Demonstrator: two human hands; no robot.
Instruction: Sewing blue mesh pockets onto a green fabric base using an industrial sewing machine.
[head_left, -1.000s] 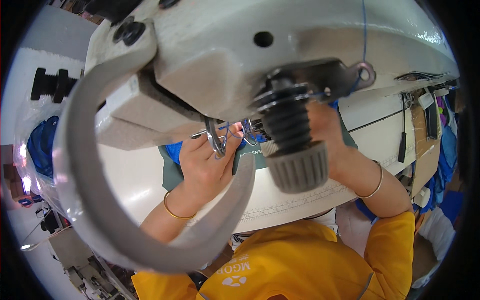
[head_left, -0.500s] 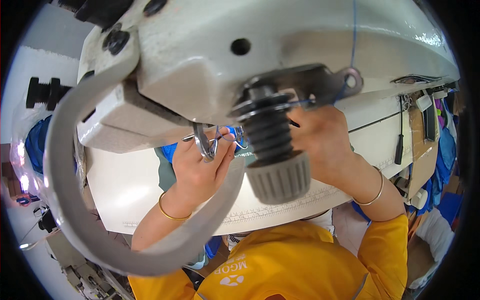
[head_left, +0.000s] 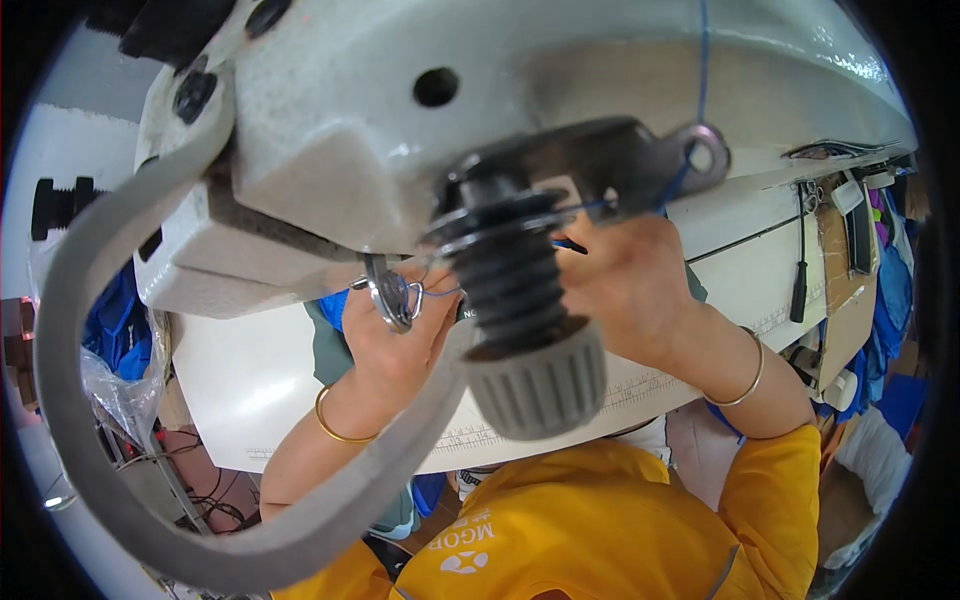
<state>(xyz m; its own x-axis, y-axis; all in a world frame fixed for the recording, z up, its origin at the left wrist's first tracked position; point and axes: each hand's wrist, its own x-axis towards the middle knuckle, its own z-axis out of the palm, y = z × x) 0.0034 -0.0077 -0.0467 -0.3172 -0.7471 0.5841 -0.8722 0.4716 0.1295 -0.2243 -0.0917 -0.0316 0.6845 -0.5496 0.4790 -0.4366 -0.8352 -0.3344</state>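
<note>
My left hand point(head_left: 392, 340) is on the white table beneath the sewing machine head point(head_left: 330, 130). Its fingers look drawn together, their tips largely hidden behind the metal thread guide point(head_left: 392, 300). Dark green fabric point(head_left: 330, 348) and a blue piece point(head_left: 333, 308) show beside that hand. My right hand point(head_left: 625, 285) is closed, with a small dark object point(head_left: 570, 245) with a blue edge at its fingers; its kind is hidden. The grey tension knob point(head_left: 537, 385) blocks the space between both hands. Blue thread point(head_left: 704, 70) runs down to a metal eyelet point(head_left: 708, 152).
A curved grey lever point(head_left: 70, 400) loops across the left foreground. Printed ruler scales point(head_left: 620, 395) line the near edge of the table point(head_left: 230, 390). A black-handled screwdriver point(head_left: 799, 290) lies at right, near cardboard point(head_left: 850, 320) and blue cloth. Blue items in clear plastic point(head_left: 125, 340) are at left.
The view has shifted slightly, so the machine head, lever and knob appear further left, the knob also lower. Both hands stay in nearly the same place on the table.
</note>
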